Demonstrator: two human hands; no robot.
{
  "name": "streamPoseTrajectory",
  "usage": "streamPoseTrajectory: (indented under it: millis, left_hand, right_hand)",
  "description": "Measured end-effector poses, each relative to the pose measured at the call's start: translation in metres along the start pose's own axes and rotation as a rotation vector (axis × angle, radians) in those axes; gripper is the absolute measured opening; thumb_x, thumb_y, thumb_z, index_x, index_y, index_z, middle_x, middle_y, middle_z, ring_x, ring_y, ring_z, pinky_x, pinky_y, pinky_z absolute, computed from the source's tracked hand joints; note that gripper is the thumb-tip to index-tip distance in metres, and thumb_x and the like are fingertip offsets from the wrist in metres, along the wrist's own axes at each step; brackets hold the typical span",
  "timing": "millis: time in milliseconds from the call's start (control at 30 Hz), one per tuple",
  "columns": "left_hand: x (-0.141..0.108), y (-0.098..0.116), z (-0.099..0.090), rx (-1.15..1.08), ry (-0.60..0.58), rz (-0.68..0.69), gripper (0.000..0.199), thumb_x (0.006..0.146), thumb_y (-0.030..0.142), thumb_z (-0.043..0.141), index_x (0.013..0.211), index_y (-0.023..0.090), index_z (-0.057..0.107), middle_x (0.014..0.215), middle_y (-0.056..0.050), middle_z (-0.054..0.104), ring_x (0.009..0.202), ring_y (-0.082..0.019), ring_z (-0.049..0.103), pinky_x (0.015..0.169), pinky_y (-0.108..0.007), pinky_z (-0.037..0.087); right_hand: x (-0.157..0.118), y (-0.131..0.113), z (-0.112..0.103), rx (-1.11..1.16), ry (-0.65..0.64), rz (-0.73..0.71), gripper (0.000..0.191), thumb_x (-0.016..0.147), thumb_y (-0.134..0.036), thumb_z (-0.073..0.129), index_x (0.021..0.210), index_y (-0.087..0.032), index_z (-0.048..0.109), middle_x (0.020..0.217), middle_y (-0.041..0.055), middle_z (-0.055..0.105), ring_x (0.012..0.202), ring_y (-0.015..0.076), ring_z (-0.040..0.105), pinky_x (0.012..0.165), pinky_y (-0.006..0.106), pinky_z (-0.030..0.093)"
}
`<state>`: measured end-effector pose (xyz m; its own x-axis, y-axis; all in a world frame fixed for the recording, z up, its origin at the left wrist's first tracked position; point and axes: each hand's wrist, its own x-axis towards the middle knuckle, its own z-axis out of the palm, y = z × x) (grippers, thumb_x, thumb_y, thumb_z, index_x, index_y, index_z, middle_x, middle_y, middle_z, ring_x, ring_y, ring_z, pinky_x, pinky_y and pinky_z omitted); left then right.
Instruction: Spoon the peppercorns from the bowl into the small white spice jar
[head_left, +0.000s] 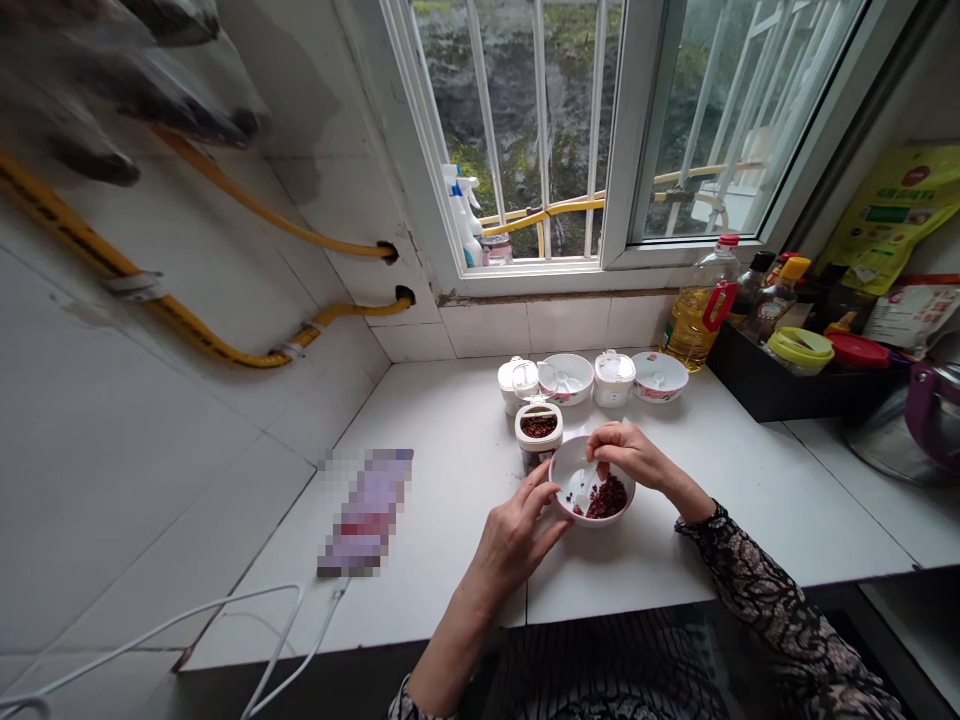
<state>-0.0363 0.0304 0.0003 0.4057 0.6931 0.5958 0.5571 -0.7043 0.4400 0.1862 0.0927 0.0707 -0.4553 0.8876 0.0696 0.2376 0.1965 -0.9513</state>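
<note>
A white bowl [564, 468] with a pink rim sits on the counter, holding a heap of dark red peppercorn-like bits [606, 496]. My left hand [514, 530] steadies the bowl's left side, fingers and thumb curved against it. Over the bowl's far right rim, my right hand [626, 452] is closed in a pinch on a small white spoon [587, 488] that dips into the bowl. Just behind the bowl stands an open seasoning jar [539, 428] with similar dark red bits inside. The fingers partly hide the spoon's handle.
Two white lidded jars [518, 385] [615, 380] and two floral bowls [568, 382] [660, 378] line the back. An oil bottle [697, 310] and a black condiment box [757, 385] stand right, near a kettle [900, 440]. A blurred-out phone-like object [367, 515] with a white cable [296, 610] lies left.
</note>
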Motion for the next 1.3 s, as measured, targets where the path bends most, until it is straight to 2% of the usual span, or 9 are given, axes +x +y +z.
streamPoseTrajectory:
  millis: [200, 467, 600, 733, 900, 1000, 1100, 1167, 1300]
  left_hand:
    - [0.001, 0.0, -0.001, 0.008, 0.003, 0.012, 0.024, 0.092, 0.023, 0.059, 0.114, 0.022, 0.05, 0.138, -0.018, 0.055, 0.092, -0.02, 0.072, 0.073, -0.032, 0.061]
    - [0.0, -0.001, 0.0, -0.002, 0.008, 0.014, 0.025, 0.091, 0.023, 0.06, 0.114, 0.021, 0.051, 0.14, -0.018, 0.054, 0.095, -0.02, 0.071, 0.072, -0.031, 0.061]
    - [0.0, -0.002, 0.002, -0.013, 0.013, 0.019, 0.025, 0.092, 0.023, 0.059, 0.115, 0.021, 0.051, 0.141, -0.018, 0.053, 0.097, -0.02, 0.071, 0.07, -0.03, 0.061]
    - [0.0, -0.002, 0.002, -0.019, 0.014, 0.013, 0.024, 0.092, 0.023, 0.058, 0.115, 0.021, 0.051, 0.141, -0.018, 0.053, 0.095, -0.02, 0.071, 0.069, -0.03, 0.061]
    - [0.001, -0.002, 0.002, -0.025, 0.013, 0.02, 0.027, 0.091, 0.023, 0.059, 0.116, 0.021, 0.05, 0.142, -0.019, 0.052, 0.099, -0.021, 0.07, 0.07, -0.029, 0.061]
    - [0.001, -0.002, 0.002, -0.023, 0.019, 0.017, 0.028, 0.091, 0.022, 0.06, 0.117, 0.021, 0.05, 0.142, -0.018, 0.052, 0.099, -0.021, 0.07, 0.072, -0.03, 0.062]
    - [0.001, -0.002, 0.002, -0.021, 0.017, 0.016, 0.029, 0.09, 0.023, 0.06, 0.117, 0.021, 0.05, 0.142, -0.018, 0.052, 0.103, -0.022, 0.07, 0.073, -0.03, 0.062]
    - [0.001, -0.002, 0.002, -0.026, 0.012, 0.014, 0.029, 0.09, 0.022, 0.06, 0.117, 0.021, 0.05, 0.142, -0.018, 0.052, 0.103, -0.022, 0.07, 0.073, -0.03, 0.062]
    - [0.001, -0.001, 0.002, -0.022, 0.012, 0.007, 0.029, 0.09, 0.022, 0.061, 0.116, 0.022, 0.049, 0.143, -0.018, 0.052, 0.098, -0.021, 0.071, 0.074, -0.032, 0.062]
  right_hand:
    - [0.007, 0.006, -0.01, 0.207, 0.095, 0.088, 0.013, 0.063, -0.026, 0.057, 0.063, -0.017, 0.065, 0.048, -0.0018, 0.06, 0.047, 0.0128, 0.055, 0.054, 0.025, 0.043]
    - [0.009, 0.005, -0.013, 0.264, 0.163, 0.121, 0.014, 0.061, -0.027, 0.06, 0.063, -0.016, 0.068, 0.045, 0.0, 0.061, 0.046, 0.013, 0.054, 0.055, 0.026, 0.042]
    - [0.011, 0.006, -0.013, 0.293, 0.217, 0.107, 0.013, 0.062, -0.027, 0.061, 0.066, -0.016, 0.067, 0.049, 0.0007, 0.064, 0.05, 0.0136, 0.056, 0.062, 0.029, 0.046]
    - [0.018, 0.008, -0.009, 0.302, 0.327, 0.02, 0.017, 0.067, -0.032, 0.065, 0.074, -0.017, 0.067, 0.059, 0.0025, 0.069, 0.058, 0.0159, 0.061, 0.068, 0.032, 0.049]
    - [0.022, 0.004, 0.007, 0.074, 0.479, -0.232, 0.018, 0.087, -0.036, 0.058, 0.089, -0.019, 0.064, 0.078, 0.0045, 0.073, 0.076, 0.0193, 0.068, 0.077, 0.035, 0.052]
    - [0.021, 0.0, 0.016, -0.271, 0.477, -0.421, 0.015, 0.095, -0.028, 0.051, 0.092, -0.021, 0.064, 0.083, 0.0056, 0.074, 0.082, 0.0208, 0.067, 0.086, 0.038, 0.048]
    - [0.018, -0.004, 0.018, -0.514, 0.448, -0.572, 0.018, 0.096, -0.021, 0.048, 0.09, -0.022, 0.065, 0.082, 0.005, 0.074, 0.077, 0.0202, 0.064, 0.09, 0.041, 0.044]
    - [0.015, -0.006, 0.014, -0.535, 0.473, -0.588, 0.017, 0.096, -0.02, 0.048, 0.09, -0.022, 0.064, 0.08, 0.0043, 0.074, 0.076, 0.0201, 0.064, 0.09, 0.041, 0.044]
    - [0.006, -0.005, -0.004, -0.488, 0.489, -0.493, 0.015, 0.093, -0.02, 0.05, 0.087, -0.021, 0.064, 0.071, 0.0027, 0.073, 0.078, 0.0216, 0.064, 0.087, 0.039, 0.045]
